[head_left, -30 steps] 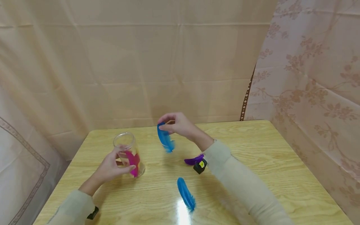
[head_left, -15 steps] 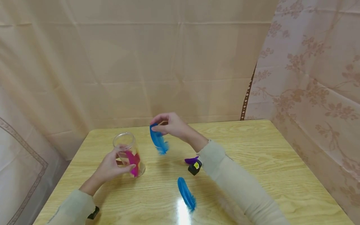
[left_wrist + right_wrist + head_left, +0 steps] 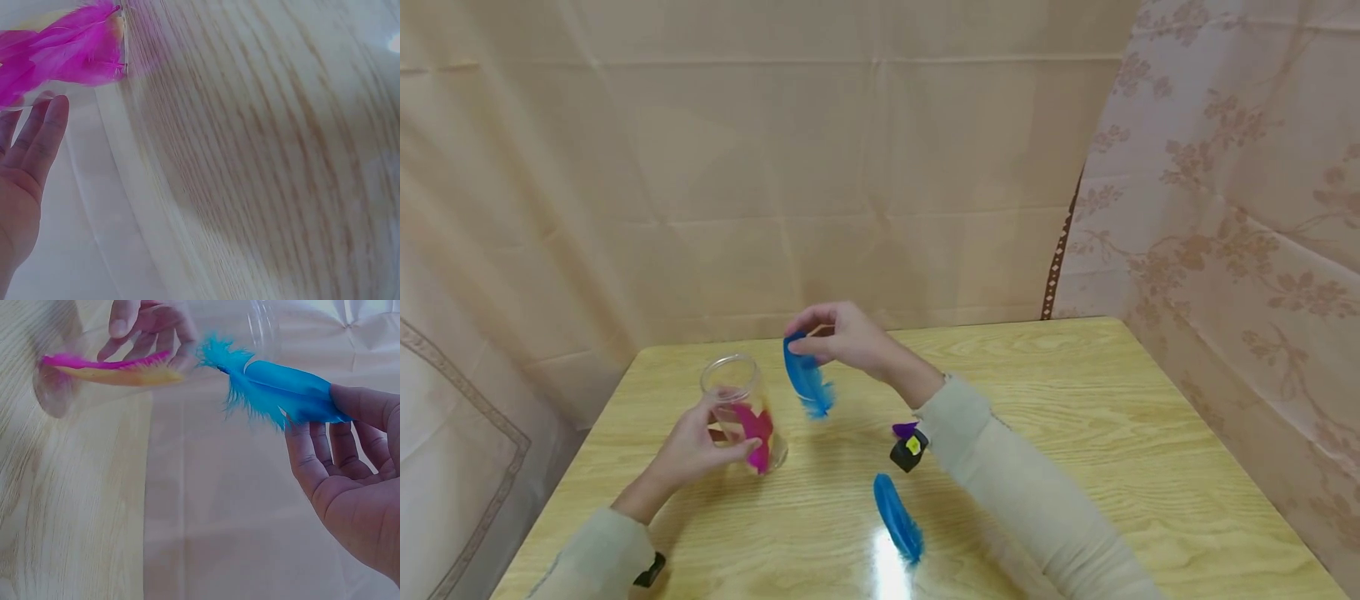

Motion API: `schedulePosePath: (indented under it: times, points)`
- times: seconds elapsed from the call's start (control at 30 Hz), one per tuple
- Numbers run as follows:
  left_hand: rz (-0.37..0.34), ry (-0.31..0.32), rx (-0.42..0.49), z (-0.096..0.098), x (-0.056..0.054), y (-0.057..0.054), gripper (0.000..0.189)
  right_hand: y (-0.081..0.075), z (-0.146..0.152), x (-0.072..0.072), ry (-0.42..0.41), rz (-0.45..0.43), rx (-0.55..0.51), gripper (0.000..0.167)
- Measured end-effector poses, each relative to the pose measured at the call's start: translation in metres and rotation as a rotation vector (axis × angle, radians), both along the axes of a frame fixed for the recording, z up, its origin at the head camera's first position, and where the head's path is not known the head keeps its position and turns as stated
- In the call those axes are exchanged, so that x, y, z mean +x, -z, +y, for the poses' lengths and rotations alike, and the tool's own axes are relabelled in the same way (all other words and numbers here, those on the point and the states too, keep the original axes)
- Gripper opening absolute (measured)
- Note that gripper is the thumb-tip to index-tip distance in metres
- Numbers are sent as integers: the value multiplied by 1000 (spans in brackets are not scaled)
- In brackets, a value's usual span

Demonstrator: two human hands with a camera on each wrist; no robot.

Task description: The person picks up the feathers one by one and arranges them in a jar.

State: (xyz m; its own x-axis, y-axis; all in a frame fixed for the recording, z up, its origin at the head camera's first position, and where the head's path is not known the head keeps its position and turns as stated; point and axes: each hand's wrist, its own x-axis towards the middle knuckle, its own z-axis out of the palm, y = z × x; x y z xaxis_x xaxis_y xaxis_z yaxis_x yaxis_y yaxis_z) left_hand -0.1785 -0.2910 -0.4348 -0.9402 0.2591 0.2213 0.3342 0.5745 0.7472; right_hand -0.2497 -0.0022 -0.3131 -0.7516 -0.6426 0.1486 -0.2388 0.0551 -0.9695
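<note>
A clear jar (image 3: pixel 731 392) stands at the left of the table, with pink feathers (image 3: pixel 756 433) and a yellow feather (image 3: pixel 128 376) inside. My left hand (image 3: pixel 694 446) grips its side, thumb in front and fingers behind. In the left wrist view the pink feathers (image 3: pixel 69 47) show near my left fingertips. My right hand (image 3: pixel 850 337) pinches a blue feather (image 3: pixel 281 390) by its tip between thumb and fingers. That feather hangs with its fluffy end down, just right of the jar's mouth. A second blue feather (image 3: pixel 897 517) lies on the table in front.
A purple feather (image 3: pixel 905 429) lies on the table, partly hidden by the black wrist camera (image 3: pixel 909 450) on my right sleeve. The wooden table (image 3: pixel 1075 433) ends at a beige curtain (image 3: pixel 850 167) behind it. A floral curtain (image 3: pixel 1240 250) hangs at the right.
My right hand has moved left with the blue feather, closer to the jar. More of the purple feather is now covered by the wrist camera. The left hand and jar have stayed put.
</note>
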Motion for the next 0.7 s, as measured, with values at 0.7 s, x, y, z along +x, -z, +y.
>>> schedulePosePath:
  times: [0.7]
  points:
    - [11, 19, 17, 5, 1, -9, 68, -14, -12, 3, -36, 8, 12, 19]
